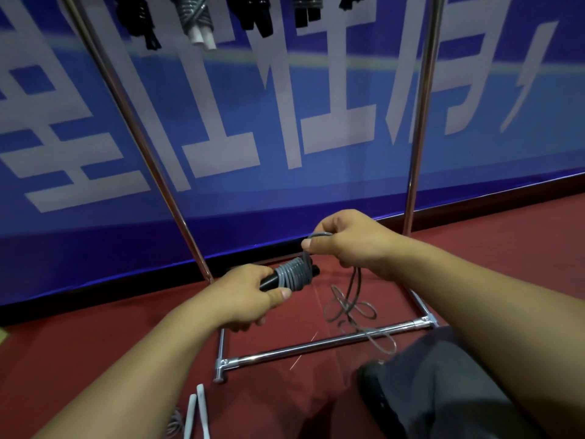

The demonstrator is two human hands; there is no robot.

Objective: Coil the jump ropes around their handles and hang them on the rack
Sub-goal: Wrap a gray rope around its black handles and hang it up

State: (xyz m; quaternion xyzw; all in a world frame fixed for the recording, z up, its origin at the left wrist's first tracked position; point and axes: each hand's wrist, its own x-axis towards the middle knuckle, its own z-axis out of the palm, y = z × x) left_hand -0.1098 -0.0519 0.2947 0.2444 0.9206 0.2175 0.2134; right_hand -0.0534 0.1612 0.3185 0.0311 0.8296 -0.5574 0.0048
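Your left hand [250, 296] is wrapped around the black cylindrical jump rope handles [274, 281], holding them roughly level just above the dark red carpeted floor [95, 359]. The thin grey jump rope cord [292, 274] is already wound around the handles in a tight stack of neat turns near their far end. Your right hand [351, 242] pinches a small loop of that cord between thumb and fingers, right above the coil. The loose remainder hangs below your right hand and lies in messy loops on the floor, crossing the chrome metal rack base bar [316, 343]. Up top, other coiled ropes [194, 14] hang on the rack, I think; they're cropped and blurry.
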